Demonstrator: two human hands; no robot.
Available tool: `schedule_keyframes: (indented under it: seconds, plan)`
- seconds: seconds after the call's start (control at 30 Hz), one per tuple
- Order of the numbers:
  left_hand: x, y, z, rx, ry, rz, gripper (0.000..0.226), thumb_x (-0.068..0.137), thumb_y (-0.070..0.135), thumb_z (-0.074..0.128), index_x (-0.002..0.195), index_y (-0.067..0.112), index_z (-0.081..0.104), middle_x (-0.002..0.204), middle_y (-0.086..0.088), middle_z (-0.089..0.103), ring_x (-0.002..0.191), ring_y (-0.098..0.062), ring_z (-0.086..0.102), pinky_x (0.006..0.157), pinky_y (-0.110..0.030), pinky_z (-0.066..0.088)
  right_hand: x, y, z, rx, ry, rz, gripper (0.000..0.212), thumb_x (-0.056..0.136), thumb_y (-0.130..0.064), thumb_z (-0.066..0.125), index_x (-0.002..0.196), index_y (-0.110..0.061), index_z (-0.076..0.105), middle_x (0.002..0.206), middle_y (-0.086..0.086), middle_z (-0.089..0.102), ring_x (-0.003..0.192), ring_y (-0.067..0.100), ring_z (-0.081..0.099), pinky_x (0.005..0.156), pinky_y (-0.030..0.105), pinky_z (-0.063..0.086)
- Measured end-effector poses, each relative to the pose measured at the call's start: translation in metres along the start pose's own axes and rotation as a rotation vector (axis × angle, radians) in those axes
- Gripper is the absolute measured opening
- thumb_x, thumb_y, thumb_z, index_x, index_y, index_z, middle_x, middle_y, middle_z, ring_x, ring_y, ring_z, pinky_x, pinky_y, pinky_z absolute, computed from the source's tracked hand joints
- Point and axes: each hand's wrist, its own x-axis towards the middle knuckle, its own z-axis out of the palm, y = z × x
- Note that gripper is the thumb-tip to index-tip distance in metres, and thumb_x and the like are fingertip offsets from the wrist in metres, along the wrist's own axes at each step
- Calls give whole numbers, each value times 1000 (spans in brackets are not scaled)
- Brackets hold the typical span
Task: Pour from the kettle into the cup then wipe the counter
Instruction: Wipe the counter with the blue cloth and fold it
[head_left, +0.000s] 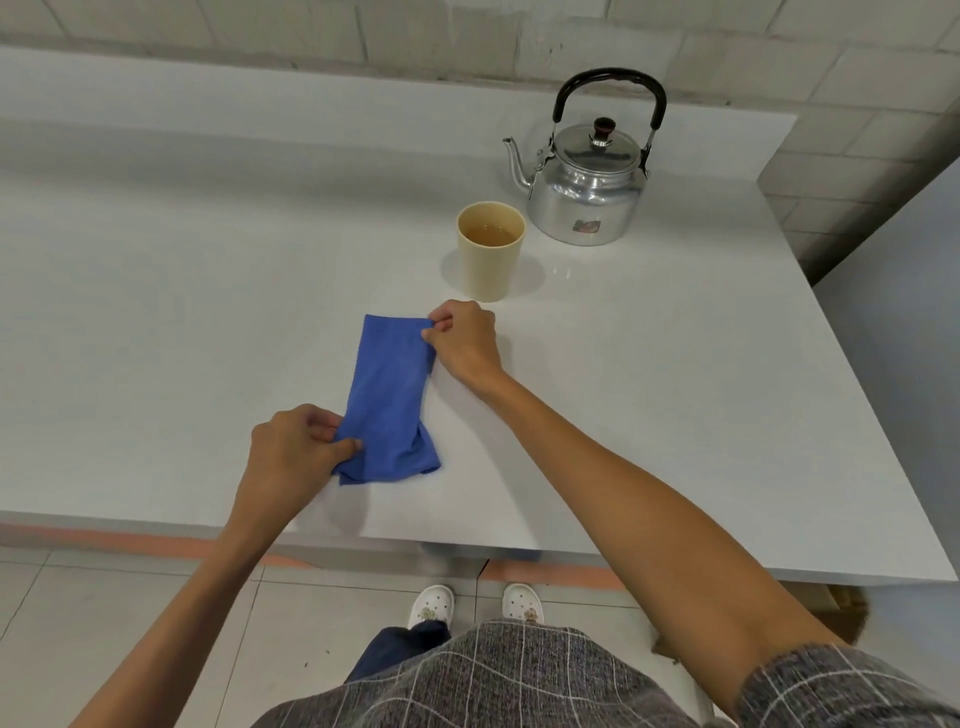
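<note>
A folded blue cloth (388, 400) lies flat on the white counter (182, 312), stretched lengthwise between my hands. My left hand (291, 449) pinches its near left corner. My right hand (462, 340) pinches its far right corner. Just beyond my right hand stands a beige cup (491, 252) holding a pale brownish liquid. Behind the cup, to its right, sits a silver metal kettle (587, 192) with a black handle raised upright and its spout pointing left.
The counter's near edge (467, 543) runs just below the cloth, and its right edge slants away at the far right. A grey block wall (467, 36) rises behind the counter. Below are a tiled floor and my white shoes (431, 605).
</note>
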Motion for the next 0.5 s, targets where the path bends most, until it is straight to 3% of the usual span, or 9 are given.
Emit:
schedule_keyframes:
  seconds: [0.2,0.5]
  plan:
    - [-4,-6,-4,-33,11,-21,18,75,16,75,88,11,65,71,5,65,68,-4,59,56,-15,38,4,-3,6,29,-10,-2,16,82,-2,67,98,1,68,99,19,69,93,28,65,82,27,51]
    - [-9,3,9,-47,-21,-12,25,74,20,77,91,11,63,72,5,63,66,-2,57,55,-12,37,6,2,3,80,22,37,16,82,0,65,98,2,68,98,21,68,91,32,66,87,42,56]
